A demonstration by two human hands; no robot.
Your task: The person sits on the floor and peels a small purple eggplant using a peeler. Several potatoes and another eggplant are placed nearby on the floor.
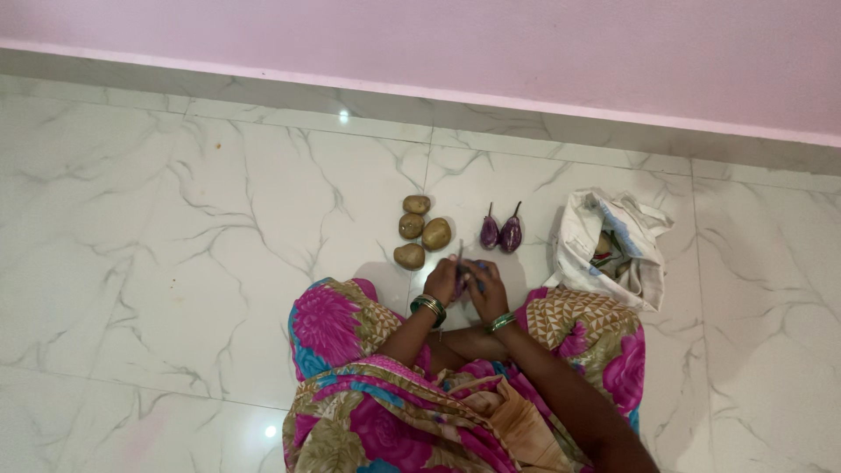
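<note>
Far on the left, four brown potatoes are seen in a small bunch on the white marble floor. Just near of them, the left hand is curled shut around one side of a small purple eggplant. The eggplant is held upright between both hands, with its thin stem pointed away toward the far wall. The right hand is closed on the other side of it, so both hands are just as near to it. Green bangles are worn on both wrists. A little farther away and to the right, two more purple eggplants are laid side by side, stems pointed far. On the far right, an open white cloth bag is set, with more vegetables inside. Nothing is found between the hands and these things.
</note>
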